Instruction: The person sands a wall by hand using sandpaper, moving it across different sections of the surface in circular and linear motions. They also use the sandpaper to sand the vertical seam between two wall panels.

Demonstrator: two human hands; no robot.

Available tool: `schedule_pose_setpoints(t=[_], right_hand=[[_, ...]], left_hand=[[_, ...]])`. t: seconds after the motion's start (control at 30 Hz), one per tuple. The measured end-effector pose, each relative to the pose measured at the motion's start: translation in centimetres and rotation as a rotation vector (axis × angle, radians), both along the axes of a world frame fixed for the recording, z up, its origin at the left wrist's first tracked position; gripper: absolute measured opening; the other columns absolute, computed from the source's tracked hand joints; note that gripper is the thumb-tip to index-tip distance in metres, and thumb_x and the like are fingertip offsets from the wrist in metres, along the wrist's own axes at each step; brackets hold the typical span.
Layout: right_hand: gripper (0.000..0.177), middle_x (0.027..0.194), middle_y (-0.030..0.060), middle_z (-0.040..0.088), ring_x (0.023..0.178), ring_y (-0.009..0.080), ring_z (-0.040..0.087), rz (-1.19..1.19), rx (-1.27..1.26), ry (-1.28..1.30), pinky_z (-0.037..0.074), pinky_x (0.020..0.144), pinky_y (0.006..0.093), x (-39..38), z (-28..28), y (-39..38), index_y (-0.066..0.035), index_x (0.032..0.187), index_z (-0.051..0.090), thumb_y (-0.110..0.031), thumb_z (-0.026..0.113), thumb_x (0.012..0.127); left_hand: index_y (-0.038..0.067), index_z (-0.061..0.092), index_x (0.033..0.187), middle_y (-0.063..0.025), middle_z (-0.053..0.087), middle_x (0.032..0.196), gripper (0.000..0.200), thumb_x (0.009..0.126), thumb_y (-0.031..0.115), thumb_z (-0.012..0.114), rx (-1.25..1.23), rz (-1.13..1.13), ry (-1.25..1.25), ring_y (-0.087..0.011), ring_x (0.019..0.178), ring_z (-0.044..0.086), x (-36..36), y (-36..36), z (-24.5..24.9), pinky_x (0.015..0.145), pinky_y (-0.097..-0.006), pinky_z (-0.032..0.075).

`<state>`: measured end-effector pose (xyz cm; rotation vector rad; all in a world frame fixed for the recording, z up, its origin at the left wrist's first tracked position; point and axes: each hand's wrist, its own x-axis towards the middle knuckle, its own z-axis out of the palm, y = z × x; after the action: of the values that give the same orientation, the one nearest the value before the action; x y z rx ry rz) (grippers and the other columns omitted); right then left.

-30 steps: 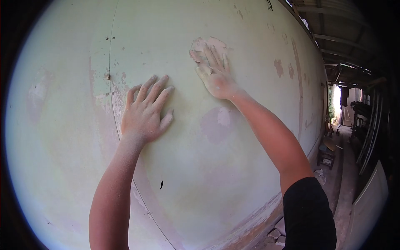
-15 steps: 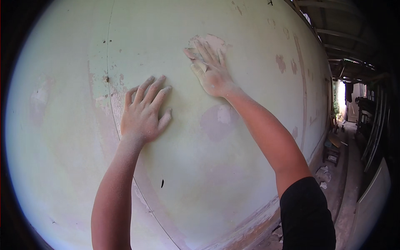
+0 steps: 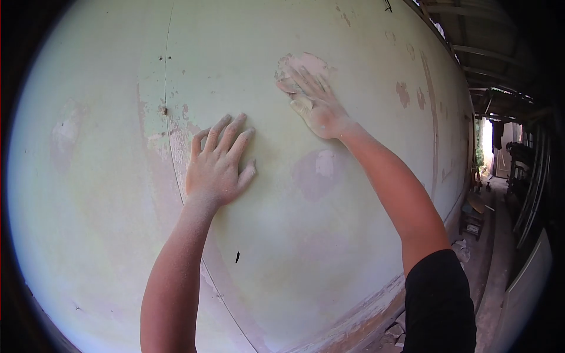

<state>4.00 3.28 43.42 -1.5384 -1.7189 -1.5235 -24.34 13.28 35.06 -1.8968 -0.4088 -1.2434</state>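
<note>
A rough pinkish patch (image 3: 306, 62) sits high on a pale green wall (image 3: 106, 235), a little right of the centre of the view. The person's right hand (image 3: 319, 105) lies flat against the wall at the lower edge of this patch, and its fingertips reach onto it. The fingers are stretched out and held close together, dusted with pale powder. A small pale scrap (image 3: 300, 106) shows under the thumb side of the hand, touching the wall; what it is, and whether the thumb pinches it, cannot be told.

The left hand (image 3: 218, 166) rests lower and to the left, well apart from the patch. Its palm is pressed flat on the wall, its fingers are spread and point upward, and it holds nothing. Powder coats this hand and its forearm too.

A thin joint line (image 3: 169, 112) runs down the wall just left of the left hand, with worn pink streaks beside it. A second, smoother pink patch (image 3: 318, 170) lies between the two forearms. A small dark mark (image 3: 237, 256) sits below the left wrist. The right arm ends in a black sleeve (image 3: 438, 303) at the bottom right. Beyond it, along the foot of the wall, a narrow passage (image 3: 482, 235) runs off toward daylight, with clutter on its floor
</note>
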Motion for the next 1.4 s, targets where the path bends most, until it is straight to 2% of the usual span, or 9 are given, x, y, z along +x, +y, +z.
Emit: schedule_pose_setpoints(t=[0.17,0.3,0.37,0.5,0.67,0.87,1.0,1.27,1.4], right_hand=[[0.058,0.178,0.0080,-0.002,0.164,0.0274,0.001,0.076,0.325,0.568,-0.003,0.131,0.0525,2.2,4.5,1.2,-0.041,0.169,0.014,-0.049,0.027,0.113],[0.058,0.178,0.0081,-0.002,0.164,0.0276,0.001,0.078,0.286,0.424,-0.003,0.131,0.0523,-0.1,0.4,2.0,-0.041,0.169,0.014,-0.051,0.026,0.113],[0.058,0.178,0.0085,-0.002,0.164,0.0279,0.001,-0.033,0.127,0.095,-0.003,0.131,0.0523,-1.1,-2.2,1.6,-0.040,0.169,0.014,-0.051,0.025,0.113],[0.058,0.178,0.0072,-0.002,0.164,0.0286,0.000,-0.014,0.025,0.082,-0.004,0.131,0.0533,3.0,-0.2,-0.3,-0.040,0.169,0.015,-0.051,0.024,0.113],[0.058,0.178,0.0038,-0.002,0.164,0.0294,-0.002,0.082,0.381,0.733,-0.004,0.130,0.0563,4.3,4.1,1.1,-0.039,0.169,0.015,-0.050,0.024,0.113],[0.059,0.178,0.0046,0.001,0.164,0.0295,-0.002,0.020,0.136,0.171,-0.003,0.130,0.0548,0.9,-3.2,0.8,-0.037,0.169,0.019,-0.051,0.028,0.112],[0.058,0.178,0.0057,0.005,0.164,0.0307,0.000,0.050,0.052,0.178,-0.001,0.131,0.0518,3.9,-1.9,-0.4,-0.036,0.167,0.026,-0.050,0.031,0.112],[0.057,0.178,0.0015,0.010,0.163,0.0283,0.005,0.139,0.497,0.674,0.002,0.132,0.0516,3.4,3.7,2.1,-0.034,0.166,0.030,-0.049,0.030,0.112],[0.056,0.177,0.0023,0.011,0.163,0.0283,0.006,0.146,0.339,0.293,0.002,0.132,0.0518,2.1,-1.2,2.1,-0.033,0.166,0.031,-0.048,0.030,0.112]], left_hand=[[0.024,0.053,0.145,0.0018,0.040,0.163,0.054,0.094,0.039,0.058,0.015,0.043,-0.019,-0.0183,0.153,0.033,0.0,0.0,-0.2,0.122,-0.0463,0.028],[0.021,0.053,0.144,0.0007,0.040,0.163,0.057,0.090,0.038,0.061,-0.024,0.018,0.004,-0.0214,0.152,0.035,0.1,-0.4,-0.1,0.122,-0.0485,0.027],[0.021,0.053,0.144,0.0004,0.040,0.163,0.057,0.090,0.038,0.061,-0.019,0.011,-0.007,-0.0217,0.152,0.035,0.1,-0.3,-0.1,0.122,-0.0486,0.027],[0.021,0.053,0.144,0.0001,0.041,0.163,0.056,0.090,0.038,0.061,-0.009,0.011,-0.016,-0.0218,0.152,0.035,0.2,-0.2,0.0,0.122,-0.0486,0.027],[0.021,0.053,0.144,0.0001,0.041,0.162,0.057,0.090,0.038,0.062,-0.012,0.022,-0.002,-0.0226,0.151,0.035,0.1,-0.2,-0.1,0.121,-0.0485,0.027],[0.021,0.053,0.144,0.0000,0.040,0.163,0.057,0.091,0.038,0.062,-0.015,0.035,-0.003,-0.0227,0.151,0.035,0.2,-0.2,-0.1,0.122,-0.0483,0.027],[0.021,0.052,0.145,-0.0001,0.040,0.163,0.058,0.090,0.038,0.062,-0.011,0.050,-0.003,-0.0228,0.151,0.034,0.3,-0.1,0.1,0.122,-0.0484,0.026],[0.022,0.051,0.146,-0.0001,0.040,0.163,0.060,0.089,0.038,0.063,-0.026,0.052,-0.003,-0.0227,0.152,0.034,0.4,-0.2,-0.1,0.123,-0.0486,0.025],[0.022,0.052,0.146,0.0003,0.040,0.162,0.060,0.089,0.038,0.063,-0.021,0.056,-0.011,-0.0224,0.152,0.034,0.4,-0.3,-0.1,0.123,-0.0489,0.025]])
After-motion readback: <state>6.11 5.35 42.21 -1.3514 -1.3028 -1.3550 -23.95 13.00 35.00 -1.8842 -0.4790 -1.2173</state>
